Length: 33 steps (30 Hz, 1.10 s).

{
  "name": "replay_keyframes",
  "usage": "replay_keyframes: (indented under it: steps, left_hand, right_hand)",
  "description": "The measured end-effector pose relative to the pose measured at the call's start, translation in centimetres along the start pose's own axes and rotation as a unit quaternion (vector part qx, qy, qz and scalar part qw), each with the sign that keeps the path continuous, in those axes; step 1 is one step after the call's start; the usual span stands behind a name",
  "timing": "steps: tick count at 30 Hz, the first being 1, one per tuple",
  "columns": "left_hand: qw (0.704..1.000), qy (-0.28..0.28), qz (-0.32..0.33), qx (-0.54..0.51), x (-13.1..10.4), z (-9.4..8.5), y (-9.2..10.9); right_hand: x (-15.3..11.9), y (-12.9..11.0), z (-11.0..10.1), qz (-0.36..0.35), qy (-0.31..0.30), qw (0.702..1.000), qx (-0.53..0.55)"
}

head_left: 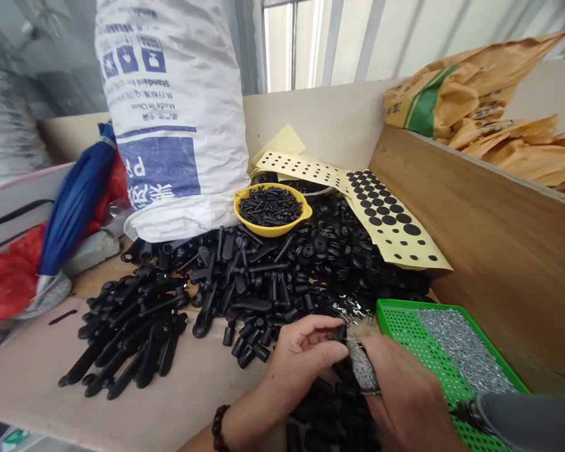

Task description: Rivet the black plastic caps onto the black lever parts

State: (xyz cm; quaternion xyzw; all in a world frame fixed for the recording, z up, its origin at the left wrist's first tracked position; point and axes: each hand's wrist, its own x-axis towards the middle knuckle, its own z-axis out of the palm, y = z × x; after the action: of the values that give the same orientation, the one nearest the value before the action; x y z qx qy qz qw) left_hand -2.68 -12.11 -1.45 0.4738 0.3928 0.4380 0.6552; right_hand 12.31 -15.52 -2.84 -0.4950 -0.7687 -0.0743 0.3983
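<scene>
My left hand point(301, 355) pinches a small black plastic part point(339, 333) between thumb and fingers. My right hand point(400, 383) meets it there, its fingers curled down; a speckled grey wrap point(362, 370) covers one finger. What the right fingertips grip is hidden behind that wrap. Just beyond both hands lie small shiny metal pieces point(353, 309). Short black cylinders point(247, 345) are scattered left of my left hand, and more black parts point(320, 402) lie beneath my wrists.
Black handles point(132, 326) form a pile at left. Behind stand a yellow bowl point(270, 210) of black screw-like pieces and a white sack point(179, 113). At right are a green tray point(405, 333) of small metal pieces, a dark grey tool point(522, 417), sticker sheets point(395, 235) and a wooden side board point(475, 251).
</scene>
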Motion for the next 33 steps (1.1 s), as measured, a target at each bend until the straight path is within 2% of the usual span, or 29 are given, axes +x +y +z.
replay_keyframes:
  steps: [2,5,9,12,15,17,19,22,25,29,33]
  left_hand:
    - [0.995,0.017,0.053,0.078,-0.2,0.1,0.1]
    - [0.973,0.023,0.11,0.2,-0.7,0.2,0.0]
    - [0.957,0.021,0.124,0.26,-0.8,0.3,-0.3]
    - [0.96,0.026,0.103,0.258,-0.3,0.2,-0.3]
    - [0.982,0.038,0.042,0.178,0.1,0.0,0.2]
    - [0.999,0.018,-0.025,0.04,0.1,0.0,0.6]
    - [0.988,-0.022,-0.091,-0.121,0.0,0.0,0.9]
    - [0.957,-0.057,-0.126,-0.256,-0.4,0.3,1.2]
    - [0.946,-0.066,-0.115,-0.297,-0.6,0.8,1.1]
    - [0.936,-0.066,-0.107,-0.329,-0.7,1.3,1.0]
    - [0.936,-0.063,-0.109,-0.33,-0.9,1.4,0.9]
  right_hand:
    - [0.3,0.4,0.0,-0.033,0.001,0.999,-0.027]
    - [0.5,0.7,-0.1,-0.062,-0.01,0.997,-0.05]
    - [0.4,0.2,0.3,-0.036,-0.015,0.999,-0.032]
    - [0.1,0.1,0.4,-0.022,-0.046,0.999,0.013]
    - [0.3,0.5,-0.6,-0.008,-0.077,0.993,0.085]
    - [0.5,0.8,-1.6,0.035,-0.105,0.982,0.152]
    - [0.9,0.9,-2.3,0.068,-0.12,0.973,0.187]
    - [1.0,0.7,-2.4,0.037,-0.104,0.977,0.183]
    - [0.7,0.7,-1.9,-0.016,-0.073,0.988,0.134]
    - [0.1,0.9,-1.4,-0.052,-0.028,0.996,0.073]
    - [0.0,1.1,-1.5,-0.088,-0.017,0.995,0.053]
